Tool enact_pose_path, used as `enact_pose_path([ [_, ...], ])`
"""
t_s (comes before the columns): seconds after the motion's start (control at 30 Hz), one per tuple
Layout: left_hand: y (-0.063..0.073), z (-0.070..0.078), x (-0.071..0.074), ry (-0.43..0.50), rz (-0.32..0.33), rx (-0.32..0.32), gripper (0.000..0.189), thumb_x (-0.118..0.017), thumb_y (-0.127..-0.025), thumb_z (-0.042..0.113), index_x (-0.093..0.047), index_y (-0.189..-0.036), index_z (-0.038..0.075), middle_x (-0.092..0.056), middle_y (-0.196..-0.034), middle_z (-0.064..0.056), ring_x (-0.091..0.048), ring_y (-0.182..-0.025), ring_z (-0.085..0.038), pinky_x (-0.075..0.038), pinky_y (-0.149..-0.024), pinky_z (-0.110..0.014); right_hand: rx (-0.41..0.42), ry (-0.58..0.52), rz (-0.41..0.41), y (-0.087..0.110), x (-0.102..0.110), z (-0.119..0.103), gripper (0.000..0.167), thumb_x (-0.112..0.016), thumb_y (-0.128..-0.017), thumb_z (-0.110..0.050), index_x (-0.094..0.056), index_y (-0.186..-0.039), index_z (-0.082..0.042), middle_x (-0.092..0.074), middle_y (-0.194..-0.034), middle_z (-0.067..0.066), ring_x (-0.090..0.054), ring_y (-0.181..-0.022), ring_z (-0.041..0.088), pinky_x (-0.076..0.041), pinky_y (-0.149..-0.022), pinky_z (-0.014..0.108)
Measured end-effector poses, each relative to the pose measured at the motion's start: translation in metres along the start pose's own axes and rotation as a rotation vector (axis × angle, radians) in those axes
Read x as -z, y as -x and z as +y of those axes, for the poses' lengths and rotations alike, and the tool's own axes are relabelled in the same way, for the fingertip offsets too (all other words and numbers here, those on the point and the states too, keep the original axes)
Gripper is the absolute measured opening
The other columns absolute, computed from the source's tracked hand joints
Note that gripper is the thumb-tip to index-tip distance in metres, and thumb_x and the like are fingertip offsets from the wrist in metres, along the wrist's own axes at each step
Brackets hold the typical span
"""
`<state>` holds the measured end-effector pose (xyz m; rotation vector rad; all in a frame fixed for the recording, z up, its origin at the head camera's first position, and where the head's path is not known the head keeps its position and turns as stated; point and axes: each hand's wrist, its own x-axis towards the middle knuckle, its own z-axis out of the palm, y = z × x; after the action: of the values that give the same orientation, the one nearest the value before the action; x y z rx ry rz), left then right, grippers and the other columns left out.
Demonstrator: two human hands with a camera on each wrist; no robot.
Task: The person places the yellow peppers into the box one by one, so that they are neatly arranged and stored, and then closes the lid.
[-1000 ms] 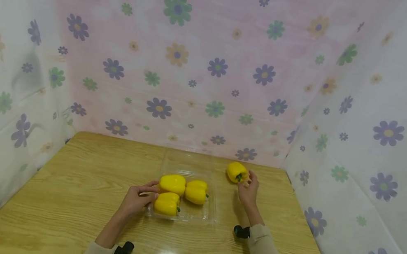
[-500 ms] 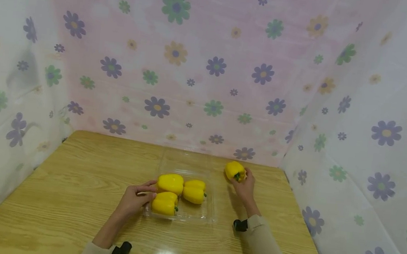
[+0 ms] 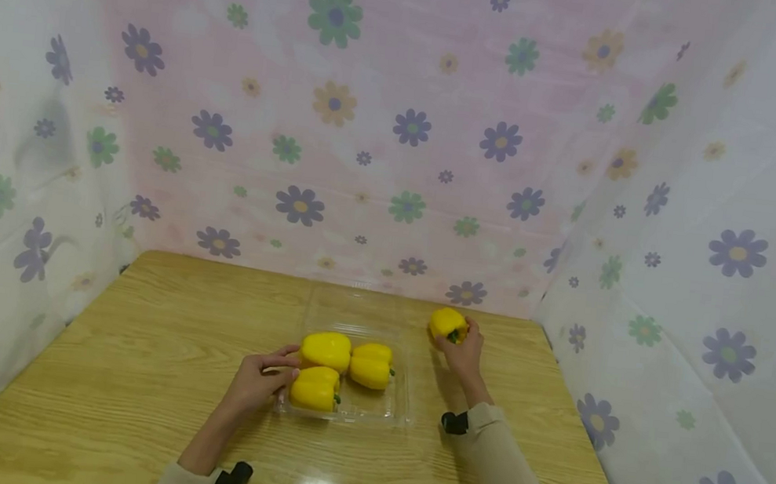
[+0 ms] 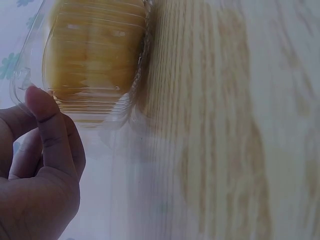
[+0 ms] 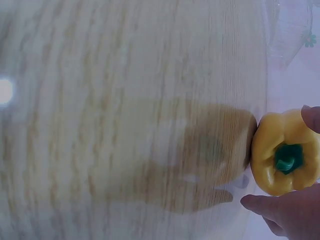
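Observation:
A clear plastic clamshell container (image 3: 402,401) stands mid-table with three yellow bell peppers inside: one at the back left (image 3: 325,351), one at the front left (image 3: 316,389) and one on the right (image 3: 371,366). My left hand (image 3: 254,384) pinches its left rim; in the left wrist view the thumb (image 4: 41,102) lies on the plastic edge. Right of the container, a fourth yellow bell pepper (image 3: 446,324) sits on the table, green stem (image 5: 288,158) toward me. My right hand (image 3: 464,354) grips it from both sides, with fingers (image 5: 285,207) along one side.
The container's lid (image 3: 355,310) lies folded back toward the rear wall. Flower-patterned cloth (image 3: 369,153) surrounds the wooden table (image 3: 157,344) at the back and both sides. A black wrist mount (image 3: 234,478) sits at the left cuff, another (image 3: 455,423) at the right.
My right hand has moved slightly left and closed in around the fourth yellow bell pepper. The left hand stays at the container's rim.

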<state>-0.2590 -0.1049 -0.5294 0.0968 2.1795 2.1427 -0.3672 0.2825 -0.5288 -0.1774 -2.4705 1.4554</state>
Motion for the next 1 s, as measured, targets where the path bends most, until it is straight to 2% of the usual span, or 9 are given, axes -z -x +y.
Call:
enact_pose_path([
  [0.13, -0.0008, -0.0016, -0.0004, 0.005, 0.0, 0.013, 0.023, -0.068, -0.095, -0.002, -0.073, -0.116, -0.008, -0.052, -0.151, -0.016, -0.07, -0.089, -0.022, -0.054, -0.059, -0.021, -0.008, 0.028, 0.012, -0.003, -0.0021, -0.0009, 0.074, -0.07, -0.094, -0.008, -0.027, -0.151, 0.01, -0.028, -0.146, 0.038, -0.03, -0.136, 0.05, -0.031, -0.116, 0.061],
  [0.37, 0.0, -0.0007, 0.0005, 0.012, 0.003, 0.006, 0.024, -0.068, -0.095, -0.001, -0.072, -0.117, -0.009, -0.051, -0.151, -0.018, -0.068, -0.082, -0.016, -0.053, -0.058, -0.022, -0.022, 0.046, 0.005, -0.0048, -0.0027, -0.0045, 0.073, -0.069, -0.095, -0.013, -0.027, -0.15, 0.011, -0.027, -0.146, 0.039, -0.03, -0.136, 0.052, -0.03, -0.115, 0.062],
  [0.63, 0.0004, -0.0013, 0.0019, 0.018, 0.003, 0.004, 0.024, -0.067, -0.095, -0.002, -0.07, -0.117, -0.011, -0.05, -0.151, -0.021, -0.065, -0.076, -0.016, -0.051, -0.053, -0.021, 0.066, 0.006, -0.009, -0.0077, -0.0045, -0.0053, 0.077, -0.075, -0.089, -0.004, -0.029, -0.148, 0.015, -0.031, -0.145, 0.039, -0.036, -0.133, 0.053, -0.031, -0.114, 0.064],
  [0.8, 0.0004, -0.0012, 0.002, 0.032, -0.003, 0.021, 0.024, -0.068, -0.095, -0.002, -0.071, -0.117, -0.01, -0.051, -0.152, -0.017, -0.066, -0.078, -0.017, -0.051, -0.053, -0.021, 0.047, -0.031, -0.015, -0.0078, -0.0034, -0.0018, 0.075, -0.073, -0.092, -0.005, -0.029, -0.15, 0.01, -0.035, -0.148, 0.037, -0.035, -0.138, 0.051, -0.029, -0.117, 0.061],
  [1.0, 0.0002, 0.0005, 0.0009, 0.027, -0.007, 0.007, 0.024, -0.068, -0.095, -0.002, -0.071, -0.117, -0.011, -0.051, -0.151, -0.02, -0.065, -0.077, -0.016, -0.05, -0.053, -0.021, 0.023, -0.044, -0.04, -0.0083, 0.0004, 0.0023, 0.074, -0.071, -0.095, -0.006, -0.028, -0.154, 0.004, -0.034, -0.153, 0.032, -0.033, -0.143, 0.046, -0.026, -0.12, 0.057],
])
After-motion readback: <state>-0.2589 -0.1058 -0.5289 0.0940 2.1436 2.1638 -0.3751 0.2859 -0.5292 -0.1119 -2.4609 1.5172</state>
